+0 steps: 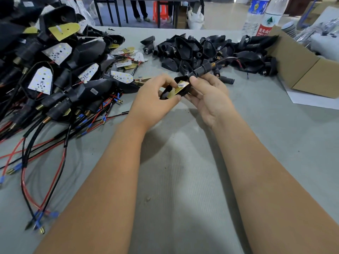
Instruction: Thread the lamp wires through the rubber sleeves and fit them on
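Fingers of both the left hand (156, 99) and right hand (207, 94) pinch one lamp housing (180, 87) above the table (183, 162); sleeve pile (201, 50) at twelve o'clock, open cloth toward six.

Black rubber sleeves (185, 50), yellow circuit board (180, 88) (white-dotted), red and black wires (44, 173), grey table (183, 180)

The lower part of the black lamp housing (180, 88) is concealed behind the left hand (156, 99) and right hand (207, 94). The pile of wired lamps (45, 74) is cut off at the left edge. Both water bottles (260, 15) are cropped at the top edge; their label print is illegible.
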A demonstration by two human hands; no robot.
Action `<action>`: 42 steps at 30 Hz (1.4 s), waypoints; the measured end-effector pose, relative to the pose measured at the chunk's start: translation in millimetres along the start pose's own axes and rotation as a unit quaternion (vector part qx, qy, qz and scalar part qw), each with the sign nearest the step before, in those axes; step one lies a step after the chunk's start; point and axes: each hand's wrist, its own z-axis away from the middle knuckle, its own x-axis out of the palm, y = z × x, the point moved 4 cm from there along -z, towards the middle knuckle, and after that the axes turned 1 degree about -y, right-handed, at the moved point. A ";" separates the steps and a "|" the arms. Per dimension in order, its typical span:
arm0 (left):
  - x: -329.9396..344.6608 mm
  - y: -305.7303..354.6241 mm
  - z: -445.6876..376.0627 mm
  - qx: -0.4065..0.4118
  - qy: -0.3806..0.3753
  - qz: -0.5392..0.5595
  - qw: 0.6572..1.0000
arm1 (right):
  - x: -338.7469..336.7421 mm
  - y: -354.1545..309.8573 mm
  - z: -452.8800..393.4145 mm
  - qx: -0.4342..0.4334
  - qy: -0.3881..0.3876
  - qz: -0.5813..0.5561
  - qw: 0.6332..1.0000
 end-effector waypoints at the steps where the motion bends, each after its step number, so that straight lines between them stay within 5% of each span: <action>1: 0.3 -1.0 -0.8 -0.007 0.003 0.015 1.000 | -0.2 -0.3 0.2 -0.001 0.002 -0.002 1.000; 12: -6.0 3.7 -5.1 -0.032 0.121 -0.019 0.992 | 3.7 2.3 -1.0 -0.032 -0.029 0.001 0.999; 19: 8.3 -5.4 -4.9 -0.182 0.075 0.227 0.954 | 7.3 -0.4 2.1 -0.047 -0.048 -0.049 0.997; 24: 2.4 -4.3 -3.2 -0.183 0.151 0.332 0.913 | 7.6 -0.4 3.9 -0.019 -0.055 -0.047 0.997; 31: -14.6 -9.0 -3.2 -0.167 0.223 0.315 0.907 | -12.2 -3.0 -2.2 0.014 0.113 -0.057 0.992; 34: -15.3 -9.9 -3.3 -0.179 0.227 0.364 0.885 | -17.1 -4.8 -1.4 -0.009 0.126 -0.023 0.992; 38: -18.8 -8.4 -5.5 -0.181 0.250 0.502 0.808 | -7.7 -7.5 3.2 -0.037 0.068 0.012 0.997; 42: -24.2 -6.2 -6.9 -0.220 0.209 0.414 0.858 | -1.5 -11.2 8.6 -0.087 0.071 0.049 0.992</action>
